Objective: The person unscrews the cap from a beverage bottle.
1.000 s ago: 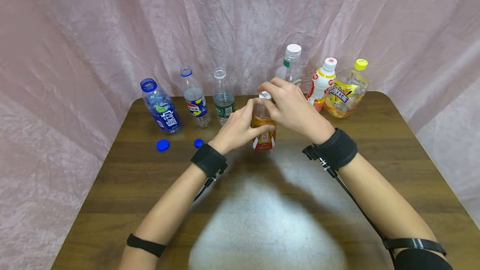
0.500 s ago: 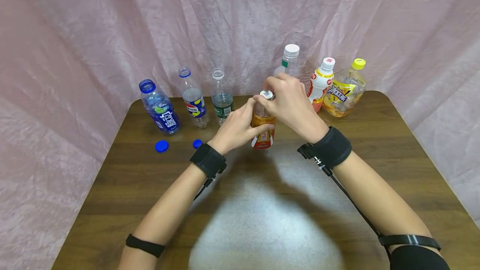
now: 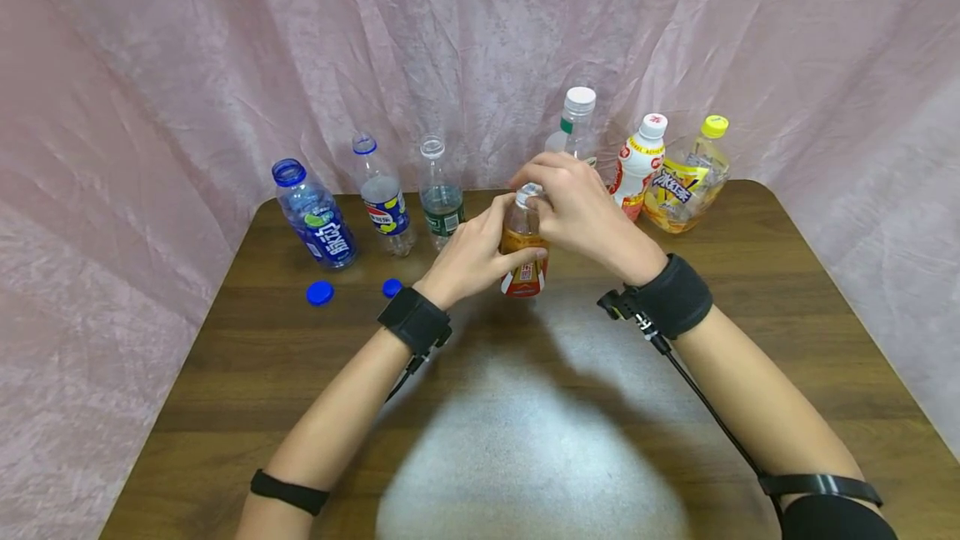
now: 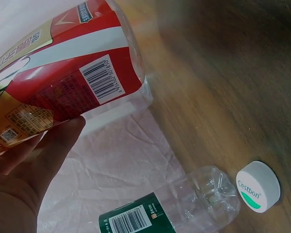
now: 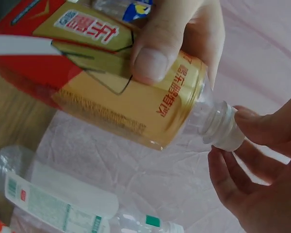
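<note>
An orange-and-red labelled drink bottle [image 3: 525, 273] stands near the back middle of the table. My left hand [image 3: 467, 261] grips it around the label, its thumb across the front, as the right wrist view also shows. My right hand [image 3: 581, 205] is at the top, thumb and fingertips pinching the white bottle cap [image 5: 230, 130]. The cap sits over the bottle's neck [image 5: 203, 114]. Close by on the left is a clear bottle with a green label [image 3: 442, 208], uncapped. A loose white cap [image 4: 259, 187] lies near its base in the left wrist view.
Uncapped blue [image 3: 318, 227] and Pepsi [image 3: 386, 207] bottles stand at the back left; two blue caps, one larger [image 3: 319, 293] and one smaller [image 3: 392, 287], lie in front. To the right are capped bottles: clear [image 3: 579, 111], white-and-red [image 3: 641, 161] and yellow-capped [image 3: 690, 182]. A pink curtain [image 3: 480, 40] hangs behind.
The right hand's fingers have turned about the cap, curling in half a second ago and reaching over it again now. The left hand keeps its grip on the bottle.
</note>
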`<state>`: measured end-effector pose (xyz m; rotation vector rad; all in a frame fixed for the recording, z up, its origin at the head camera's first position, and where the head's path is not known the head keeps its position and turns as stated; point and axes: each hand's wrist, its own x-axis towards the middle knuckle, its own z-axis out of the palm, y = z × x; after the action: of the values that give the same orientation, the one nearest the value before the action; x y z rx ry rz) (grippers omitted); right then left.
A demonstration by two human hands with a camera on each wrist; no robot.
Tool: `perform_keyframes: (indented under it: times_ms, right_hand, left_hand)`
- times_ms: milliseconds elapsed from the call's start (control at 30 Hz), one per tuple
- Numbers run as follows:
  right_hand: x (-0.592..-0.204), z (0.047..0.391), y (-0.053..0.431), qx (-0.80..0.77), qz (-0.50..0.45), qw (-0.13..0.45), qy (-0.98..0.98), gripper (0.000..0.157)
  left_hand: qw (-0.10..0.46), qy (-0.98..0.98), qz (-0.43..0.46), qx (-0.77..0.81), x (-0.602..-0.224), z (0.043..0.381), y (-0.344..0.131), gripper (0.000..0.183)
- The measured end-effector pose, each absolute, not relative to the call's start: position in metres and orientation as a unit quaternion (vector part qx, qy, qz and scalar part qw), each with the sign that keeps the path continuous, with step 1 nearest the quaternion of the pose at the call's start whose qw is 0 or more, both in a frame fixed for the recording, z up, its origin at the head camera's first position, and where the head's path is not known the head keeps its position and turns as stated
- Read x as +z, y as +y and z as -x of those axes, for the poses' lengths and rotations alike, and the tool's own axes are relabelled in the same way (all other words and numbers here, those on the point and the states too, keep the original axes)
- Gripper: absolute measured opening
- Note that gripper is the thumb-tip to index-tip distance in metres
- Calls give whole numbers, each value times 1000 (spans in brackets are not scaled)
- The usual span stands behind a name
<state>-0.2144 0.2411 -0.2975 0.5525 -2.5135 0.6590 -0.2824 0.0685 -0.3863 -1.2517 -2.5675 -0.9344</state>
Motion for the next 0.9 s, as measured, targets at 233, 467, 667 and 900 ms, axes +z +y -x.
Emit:
perform_keyframes:
  times_ms: [233, 467, 667, 900]
  right_hand:
    - [-297, 214, 244, 295, -215, 236, -900, 26]
    - [-297, 214, 243, 288, -160, 278, -902, 35]
    - [-295, 216, 240, 261, -129, 309, -905, 38]
    - [-293, 217, 238, 254, -151, 279, -914, 27]
  left_hand:
    - [79, -846, 420, -319, -382, 281, 66, 75]
    - [87, -847, 419, -316, -375, 282, 64, 74]
    - [85, -851, 416, -310, -372, 282, 62, 76]
    - [85, -853, 417, -302, -371, 284, 60, 77]
